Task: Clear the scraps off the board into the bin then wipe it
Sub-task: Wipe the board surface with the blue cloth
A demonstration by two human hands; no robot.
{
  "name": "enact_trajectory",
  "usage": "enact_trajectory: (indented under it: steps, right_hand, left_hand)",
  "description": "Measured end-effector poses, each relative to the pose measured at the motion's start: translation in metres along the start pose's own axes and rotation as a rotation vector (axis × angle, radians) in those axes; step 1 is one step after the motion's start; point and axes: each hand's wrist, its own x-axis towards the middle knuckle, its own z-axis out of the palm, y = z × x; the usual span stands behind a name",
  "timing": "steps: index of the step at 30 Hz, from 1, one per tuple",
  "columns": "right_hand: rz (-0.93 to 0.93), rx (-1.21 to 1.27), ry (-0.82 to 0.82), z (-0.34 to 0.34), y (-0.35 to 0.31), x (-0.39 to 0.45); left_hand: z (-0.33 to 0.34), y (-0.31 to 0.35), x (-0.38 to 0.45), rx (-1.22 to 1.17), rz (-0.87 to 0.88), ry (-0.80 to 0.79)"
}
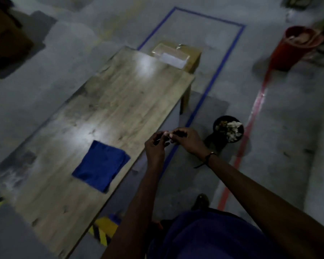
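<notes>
Bin [229,130] just beyond touching fingers [168,135], blue cloth [100,165] leftward.

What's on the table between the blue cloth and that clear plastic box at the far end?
Nothing: in the head view only bare wooden tabletop lies between the blue cloth and the clear box.

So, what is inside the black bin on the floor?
The black bin holds a heap of scraps, mostly whitish with some brownish bits, filling it near the rim. Whatever lies beneath that top layer is covered, and the blur hides what the scraps are.
</notes>
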Motion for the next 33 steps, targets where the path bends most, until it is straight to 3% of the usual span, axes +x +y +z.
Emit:
enact_trajectory:
  steps: [4,9,16,20,25,33]
  right_hand:
    - [0.104,0.066,0.121,-0.08,0.027,0.016]
    - [0.29,0.175,0.247,-0.148,0.07,0.041]
    - [0.492,0.256,0.441,-0.198,0.132,0.058]
    - [0.604,0.413,0.641,-0.228,0.189,0.076]
    - [0.739,0.582,0.853,-0.268,0.296,0.125]
    - [0.826,0.254,0.893,-0.291,0.531,0.21]
  left_hand:
    - [0.082,-0.001,0.029,0.001,-0.106,0.001]
    - [0.14,-0.012,0.076,0.208,-0.071,-0.07]
    - [0.215,-0.036,0.146,0.393,-0.161,-0.261]
    - [0.258,-0.07,0.191,0.439,-0.212,-0.344]
    - [0.305,-0.162,0.249,0.47,-0.314,-0.356]
    - [0.341,-0.353,0.326,0.511,-0.415,-0.361]
